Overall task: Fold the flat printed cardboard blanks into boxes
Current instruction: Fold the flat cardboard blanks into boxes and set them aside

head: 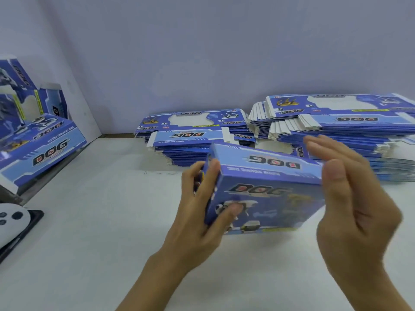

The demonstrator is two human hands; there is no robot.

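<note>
A blue printed box [269, 189] marked DOG is held up above the white table [101, 243], formed into a box shape. My left hand [202, 209] grips its left end, thumb on the front face and fingers round the side. At the box's right end my right hand [350, 198] has straight, relaxed fingers; it is blurred, and I cannot tell if the palm touches the box. Two stacks of flat blue blanks lie behind: a lower one [193, 129] at centre and a taller one [341, 122] at right.
Folded DOG boxes [42, 142] are piled at the far left against the wall. A white and black device [13, 223] lies at the left table edge. The grey wall [202, 52] closes off the back.
</note>
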